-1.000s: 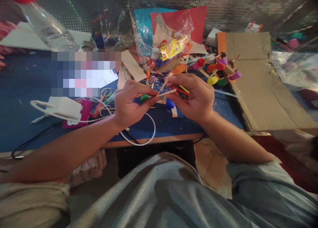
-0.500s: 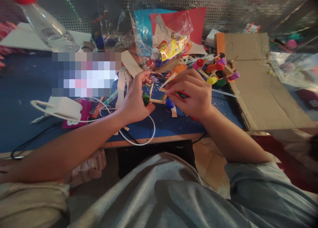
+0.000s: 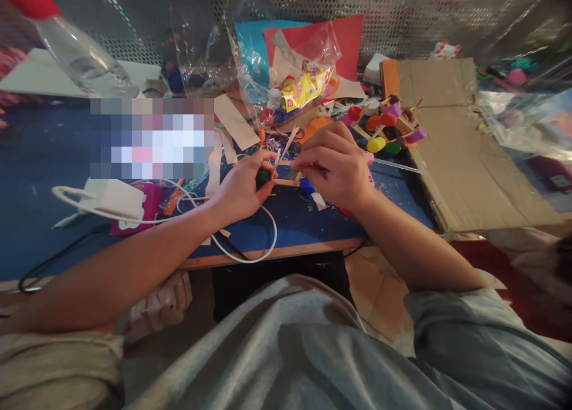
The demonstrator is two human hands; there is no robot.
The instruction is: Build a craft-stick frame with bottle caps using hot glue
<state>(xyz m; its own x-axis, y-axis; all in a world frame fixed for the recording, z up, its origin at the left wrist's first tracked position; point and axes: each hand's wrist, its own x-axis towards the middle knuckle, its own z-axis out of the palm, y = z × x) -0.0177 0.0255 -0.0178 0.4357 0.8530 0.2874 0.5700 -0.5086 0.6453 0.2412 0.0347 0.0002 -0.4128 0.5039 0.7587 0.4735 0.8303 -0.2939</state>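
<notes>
Observed from my seat: no word, brand or number is legible, the only printing I can make out being on the yellow packet [image 3: 302,89] in the clear plastic bag [image 3: 329,45] (markings too small and blurred to transcribe).

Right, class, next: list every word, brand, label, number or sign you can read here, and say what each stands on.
No text can be read for certain.
Yellow packet: printed, but too small and blurred to read.
Pixelated patch: any text there is hidden.
</notes>
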